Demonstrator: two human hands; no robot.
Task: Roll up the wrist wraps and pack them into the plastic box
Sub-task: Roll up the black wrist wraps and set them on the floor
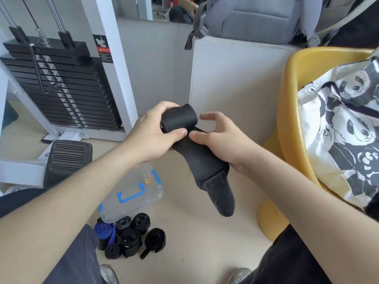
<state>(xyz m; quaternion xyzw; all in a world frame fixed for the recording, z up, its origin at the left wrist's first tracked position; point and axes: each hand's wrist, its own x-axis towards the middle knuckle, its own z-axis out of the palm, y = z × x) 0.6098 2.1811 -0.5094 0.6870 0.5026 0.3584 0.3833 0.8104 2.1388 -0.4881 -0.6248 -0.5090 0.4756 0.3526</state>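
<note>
A black wrist wrap (202, 160) is held in the air between both hands, its far end rolled into a coil and its loose tail hanging down toward me. My left hand (155, 133) grips the rolled coil, thumb on its near side. My right hand (220, 140) pinches the flat strap just below the roll. On the floor below stands the clear plastic box (135, 198) with a blue handle and clips, its lid on. Several rolled wraps (131, 238), black and one blue, lie in a cluster in front of the box.
A weight-stack machine (61, 87) with a ribbed foot pad stands at the left. A white block (235, 78) with a grey backpack on top is straight ahead. A yellow chair (291, 111) with a panda-print bag (348, 128) stands at the right. My shoes show at the bottom.
</note>
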